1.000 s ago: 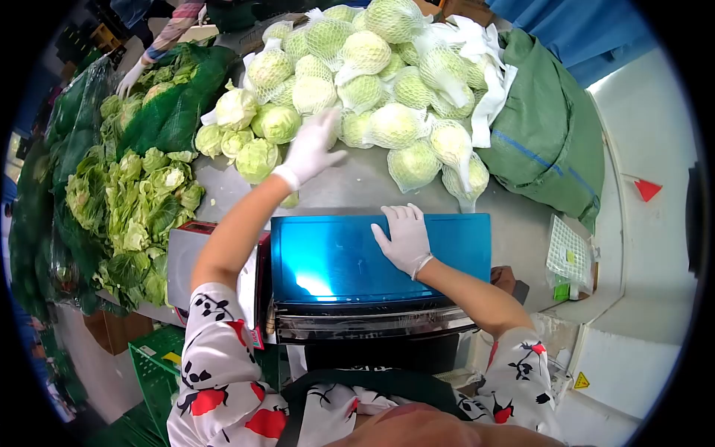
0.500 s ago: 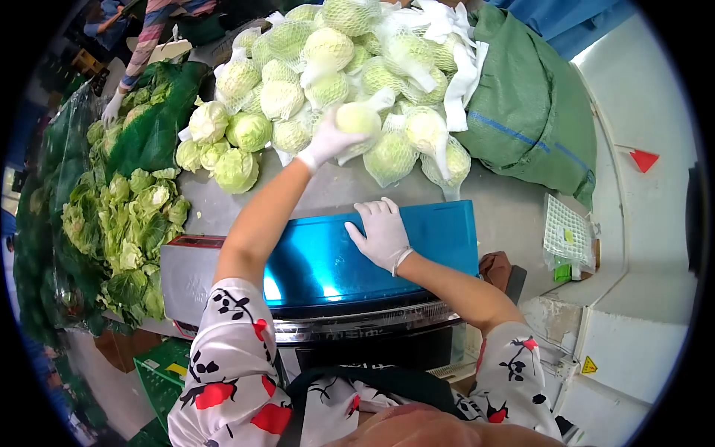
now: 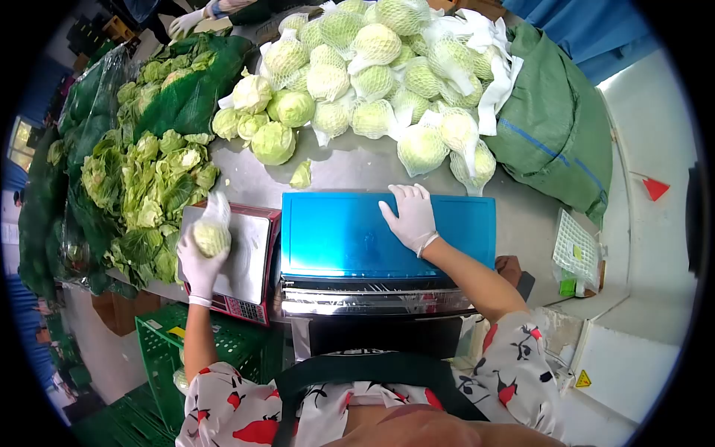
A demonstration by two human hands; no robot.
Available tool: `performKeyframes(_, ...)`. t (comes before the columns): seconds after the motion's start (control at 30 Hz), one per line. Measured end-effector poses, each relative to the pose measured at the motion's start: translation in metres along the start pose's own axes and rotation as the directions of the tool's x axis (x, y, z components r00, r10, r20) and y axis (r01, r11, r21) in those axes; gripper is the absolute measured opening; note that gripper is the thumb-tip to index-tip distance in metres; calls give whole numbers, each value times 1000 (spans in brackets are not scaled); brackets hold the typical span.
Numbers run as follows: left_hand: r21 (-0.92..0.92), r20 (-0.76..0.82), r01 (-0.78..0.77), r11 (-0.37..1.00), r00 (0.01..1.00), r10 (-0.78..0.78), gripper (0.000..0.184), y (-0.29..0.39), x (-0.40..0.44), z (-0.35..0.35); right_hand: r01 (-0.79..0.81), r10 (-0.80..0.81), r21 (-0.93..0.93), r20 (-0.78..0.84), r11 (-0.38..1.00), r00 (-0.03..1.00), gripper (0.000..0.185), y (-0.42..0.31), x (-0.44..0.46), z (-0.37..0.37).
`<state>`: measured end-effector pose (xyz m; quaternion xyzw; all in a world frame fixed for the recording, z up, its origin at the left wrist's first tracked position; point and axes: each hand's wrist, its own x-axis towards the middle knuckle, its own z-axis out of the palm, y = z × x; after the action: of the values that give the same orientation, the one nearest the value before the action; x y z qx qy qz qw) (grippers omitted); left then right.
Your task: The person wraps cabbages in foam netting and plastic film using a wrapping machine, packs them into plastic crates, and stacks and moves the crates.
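Note:
My left hand, in a white glove, is wrapped round a netted cabbage over the left part of the scale's metal plate. Whether the cabbage rests on the plate is hard to tell. My right hand, also gloved, lies with its fingers apart on the blue top of a machine beside the red scale. Beyond the machine is a pile of netted cabbages. Several bare cabbages sit at the pile's left end.
Loose leaves and a green net sack lie on the left. A full green sack stands at the right. Green crates are below the scale. A co-worker's gloved hand shows at the upper left.
My left hand has moved from the pile down to the scale, holding a netted cabbage. My right hand stays on the blue top. The co-worker's hand has moved up and away from the leaves.

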<state>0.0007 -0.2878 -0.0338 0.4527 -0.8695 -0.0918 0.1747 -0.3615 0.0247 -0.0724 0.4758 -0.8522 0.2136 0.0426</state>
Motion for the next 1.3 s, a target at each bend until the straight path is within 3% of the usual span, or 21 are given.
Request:
performKeyframes(0.07,136,-36,92,986,995,-88,103,-6,-19,6,3,0,81,-35,997,999,43,2,0,-2)
performKeyframes(0.2,30,-25,54,998,998,-53,107,-9,-24,-7,-98,124,193,-124,976,985,40,11,43,3)
performKeyframes(0.23,-130,-41,46,990,998,-52,101,-13,-25,-15,-106,155,241,-191,965,969,42,15,66,7)
performKeyframes(0.27,-244,-70,67,967,994,-86,95,-15,-24,-25,-73,147,291,-238,954,960,47,22,90,14)
performKeyframes(0.3,-349,-98,88,933,987,-130,90,-17,-25,-36,-151,179,248,-96,957,979,55,23,116,9)
performKeyframes(0.37,-329,-200,72,942,969,-144,78,-29,-27,-60,-68,84,115,-133,991,988,71,65,165,57)
performKeyframes(0.43,-324,-277,41,945,951,-137,71,-39,-35,-90,-177,201,209,-101,962,974,87,120,218,118)
performKeyframes(0.47,-280,-293,70,958,944,-154,70,-42,-40,-107,-331,340,390,49,859,939,91,133,239,129)
performKeyframes(0.5,-239,-308,89,967,937,-163,68,-47,-44,-119,-399,321,725,254,561,912,93,125,245,127)
performKeyframes(0.57,-311,-317,111,944,924,-213,60,-61,-56,-138,-348,278,422,219,837,935,101,129,249,134)
performKeyframes(0.63,-431,-290,158,889,908,-302,56,-74,-64,-150,-399,492,-299,388,867,779,112,85,249,103)
performKeyframes(0.73,-432,-262,206,878,903,-341,53,-93,-67,-151,-289,418,-336,422,897,805,121,69,228,104)
performKeyframes(0.83,-435,-188,227,872,923,-334,50,-88,-55,-132,-81,197,-458,210,885,958,116,56,207,110)
performKeyframes(0.87,-477,-177,189,858,936,-305,51,-86,-50,-119,-80,107,-242,100,967,989,113,79,204,137)
performKeyframes(0.97,-382,-74,83,921,990,-120,85,-68,-30,-95,-63,29,285,123,957,992,106,86,206,145)
performKeyframes(1.0,-370,-38,54,927,997,-74,96,-68,-23,-81,-152,98,306,185,940,978,88,69,204,130)
performKeyframes(1.03,-362,-1,20,932,1000,-22,108,-64,-15,-67,-348,183,509,347,787,920,80,70,205,135)
performKeyframes(1.1,-370,122,53,927,993,-8,128,-56,-1,-43,-682,214,678,648,274,731,63,83,211,137)
performKeyframes(1.17,-379,115,-40,924,989,90,126,-61,7,-6,-798,-102,565,799,-211,593,58,70,203,112)
performKeyframes(1.2,-519,158,13,855,984,81,123,-56,9,0,-746,-109,618,747,-249,656,61,57,197,96)
performKeyframes(1.3,-404,152,107,909,987,-49,102,-55,11,4,-587,-97,724,597,-363,796,67,1,171,34)
